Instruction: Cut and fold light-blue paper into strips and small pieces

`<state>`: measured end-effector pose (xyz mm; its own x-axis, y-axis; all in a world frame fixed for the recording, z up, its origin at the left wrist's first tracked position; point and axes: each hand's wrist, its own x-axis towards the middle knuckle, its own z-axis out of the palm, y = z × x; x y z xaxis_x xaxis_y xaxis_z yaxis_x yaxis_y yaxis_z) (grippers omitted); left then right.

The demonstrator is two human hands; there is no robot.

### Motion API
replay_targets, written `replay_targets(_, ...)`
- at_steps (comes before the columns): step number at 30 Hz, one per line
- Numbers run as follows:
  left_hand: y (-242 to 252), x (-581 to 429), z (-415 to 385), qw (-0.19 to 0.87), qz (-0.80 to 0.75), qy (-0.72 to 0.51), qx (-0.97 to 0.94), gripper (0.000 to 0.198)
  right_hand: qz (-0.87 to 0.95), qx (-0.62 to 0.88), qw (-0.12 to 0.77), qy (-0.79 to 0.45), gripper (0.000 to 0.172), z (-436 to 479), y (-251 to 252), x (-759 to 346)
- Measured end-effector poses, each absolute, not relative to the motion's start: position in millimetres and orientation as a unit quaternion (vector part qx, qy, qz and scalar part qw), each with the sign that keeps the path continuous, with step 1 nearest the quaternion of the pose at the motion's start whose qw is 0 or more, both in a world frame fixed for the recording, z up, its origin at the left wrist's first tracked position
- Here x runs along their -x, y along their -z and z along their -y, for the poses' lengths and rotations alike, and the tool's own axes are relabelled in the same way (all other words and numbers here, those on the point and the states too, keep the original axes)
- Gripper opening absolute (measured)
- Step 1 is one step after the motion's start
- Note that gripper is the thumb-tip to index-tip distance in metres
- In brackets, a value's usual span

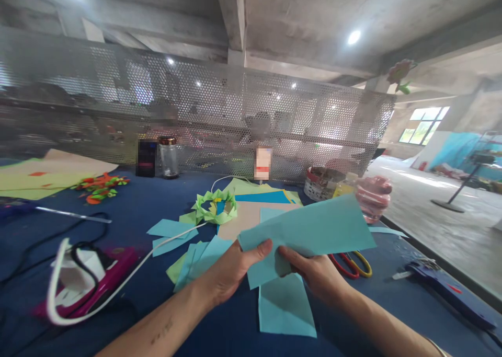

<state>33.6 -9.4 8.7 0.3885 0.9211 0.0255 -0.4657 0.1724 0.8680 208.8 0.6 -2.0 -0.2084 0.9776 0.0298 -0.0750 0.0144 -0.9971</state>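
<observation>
A strip of light-blue paper (325, 226) is held up over the table between my two hands. My left hand (243, 265) pinches its left end, thumb on top. My right hand (309, 271) grips the lower edge just beside it, thumb also showing; the fingers behind the paper are hidden. Below them a light-blue paper piece (287, 307) lies on the dark blue table cloth. More cut blue pieces (204, 260) lie left of my left hand. Red and yellow handled scissors (355, 265) rest beyond my right wrist, their blades hidden.
A green folded-paper ring (215, 208) sits ahead. At left are a magenta power strip (105, 273) with a white cable and an orange-green paper cluster (102, 187). A glass jar (169, 158) stands near the perforated screen (196, 95). A glue gun (451, 291) lies right.
</observation>
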Motion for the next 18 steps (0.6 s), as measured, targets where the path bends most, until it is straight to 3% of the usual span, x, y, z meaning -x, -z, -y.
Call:
replay_targets(5, -7.1, -33.6, 10.4, 0.711, -0.294, -0.485, -0.416, 0.045, 0.571, 0.406, 0.447, -0.556, 0.032, -0.7, -2.2, -207.9)
replay_targets(18, -10.3, -28.0, 6.5, 0.708, -0.294, -0.528, -0.364, 0.052, 0.644, 0.391, 0.419, -0.507, 0.024, -6.9, 2.3, -206.5)
